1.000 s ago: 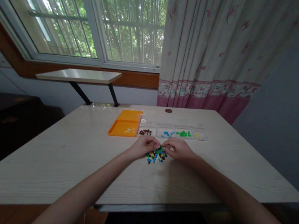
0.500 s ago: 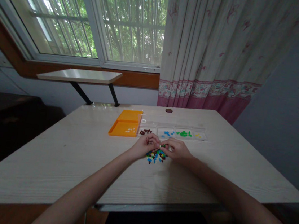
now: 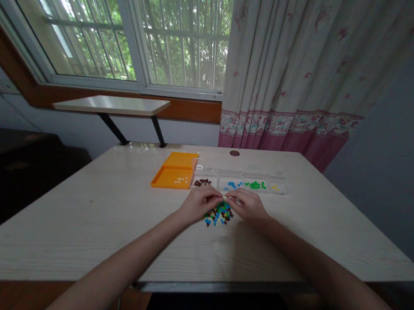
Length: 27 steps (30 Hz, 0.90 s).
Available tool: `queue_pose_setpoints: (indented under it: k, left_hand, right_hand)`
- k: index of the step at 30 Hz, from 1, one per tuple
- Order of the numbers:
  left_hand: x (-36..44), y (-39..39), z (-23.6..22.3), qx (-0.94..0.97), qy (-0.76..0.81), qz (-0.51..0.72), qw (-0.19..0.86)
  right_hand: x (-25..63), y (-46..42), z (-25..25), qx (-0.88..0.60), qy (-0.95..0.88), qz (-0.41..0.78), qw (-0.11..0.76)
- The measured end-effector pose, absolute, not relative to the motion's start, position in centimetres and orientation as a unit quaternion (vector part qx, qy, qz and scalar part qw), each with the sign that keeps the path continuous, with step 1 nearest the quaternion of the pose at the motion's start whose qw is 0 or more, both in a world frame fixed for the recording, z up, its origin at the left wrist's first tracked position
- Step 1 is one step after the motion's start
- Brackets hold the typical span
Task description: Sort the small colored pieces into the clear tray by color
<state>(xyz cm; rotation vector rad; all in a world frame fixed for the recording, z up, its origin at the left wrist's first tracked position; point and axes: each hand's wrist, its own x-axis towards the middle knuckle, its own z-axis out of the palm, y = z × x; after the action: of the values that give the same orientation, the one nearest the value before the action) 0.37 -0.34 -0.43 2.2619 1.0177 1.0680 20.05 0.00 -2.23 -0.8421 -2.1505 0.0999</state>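
Observation:
My left hand (image 3: 201, 203) and my right hand (image 3: 248, 204) meet fingertip to fingertip above a pile of small mixed bricks (image 3: 218, 215) in blue, green, brown and yellow. Between the pinched fingertips is a tiny pale piece (image 3: 224, 198), too small to make out fully; both hands seem closed on it. Just beyond my hands, a clear compartment tray (image 3: 282, 188) holds brown pieces (image 3: 202, 182), blue pieces (image 3: 234, 184), green pieces (image 3: 256, 185) and a few yellow pieces (image 3: 274, 187) in separate sections.
An open orange case (image 3: 164, 177) with a few white pieces (image 3: 181, 180) in it lies left of the tray. A raised shelf (image 3: 113, 105) stands at the table's back left. Behind the table (image 3: 107, 228) are a window and a curtain (image 3: 269, 82).
My fingertips have risen slightly and drawn closer together around the pale piece. More of the pile shows beneath them. The trays and pieces stay where they were.

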Motion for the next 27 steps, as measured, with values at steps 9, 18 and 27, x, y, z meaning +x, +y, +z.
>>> queue_pose_setpoints:
  k: [9, 18, 27]
  left_hand:
    - [0.3, -0.5, -0.3, 0.849, 0.352, 0.361, 0.156]
    - [-1.2, -0.4, 1.2, 0.756, 0.425, 0.485, 0.113]
    - [-1.2, -0.6, 1.4, 0.744, 0.422, 0.511, 0.092]
  right_hand:
    - [20.2, -0.1, -1.9, -0.338, -0.862, 0.050, 0.375]
    - [23.1, 1.0, -0.4, -0.384, -0.901, 0.096, 0.177]
    - [22.5, 1.1, -1.5, -0.360, -0.907, 0.144, 0.165]
